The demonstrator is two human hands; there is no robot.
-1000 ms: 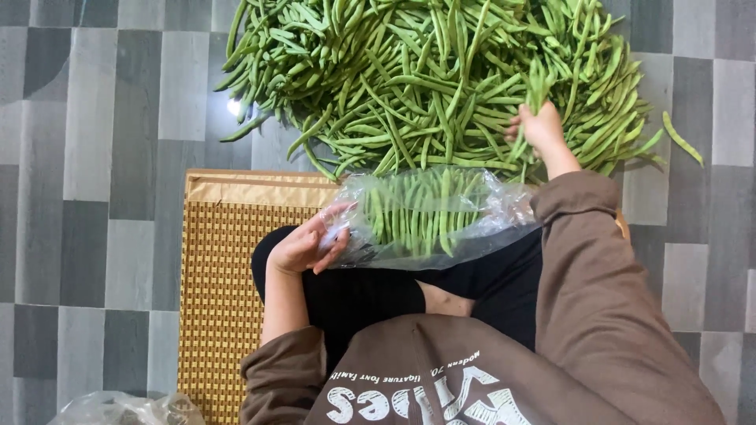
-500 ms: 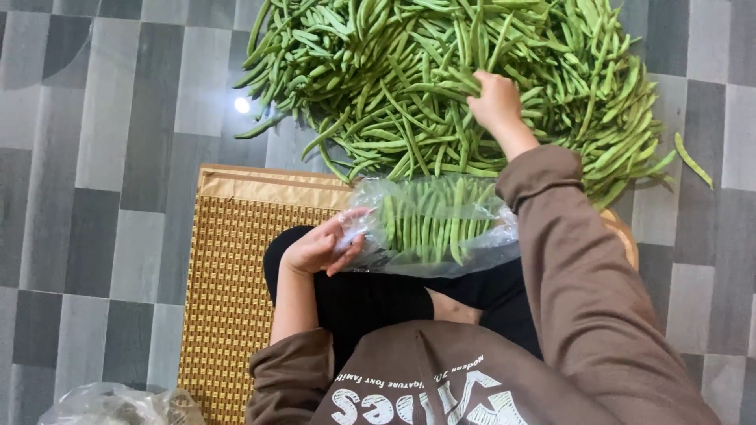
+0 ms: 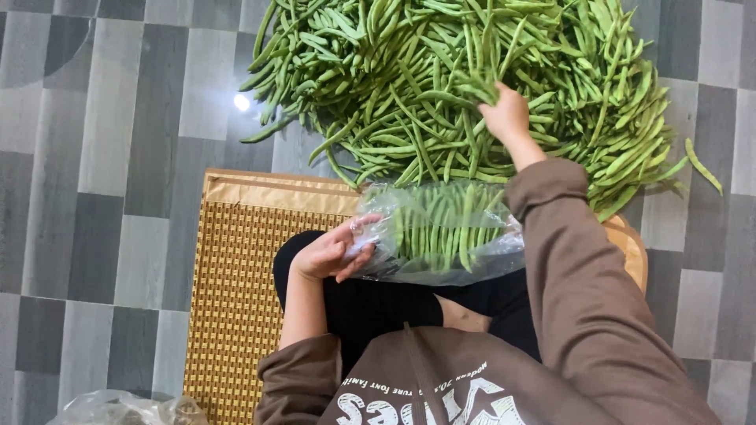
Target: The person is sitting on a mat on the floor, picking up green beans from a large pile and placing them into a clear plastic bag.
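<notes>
Left hand (image 3: pixel 331 253): fingers pinch shut on mouth edge of clear plastic bag (image 3: pixel 441 236), half full of beans, lying on lap. Right hand (image 3: pixel 508 114): fingers closed round a few beans in the floor bean pile (image 3: pixel 441 71). Risk: bag mouth sags w/ one-hand hold, beans spill onto woven mat (image 3: pixel 228 275).

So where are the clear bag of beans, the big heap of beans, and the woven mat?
clear bag (image 3: pixel 441 232), head view, on its bean-filled middle.
heap of beans (image 3: pixel 378 79), head view, on the pile's left middle.
woven mat (image 3: pixel 232 275), head view, on bare weave at left.
</notes>
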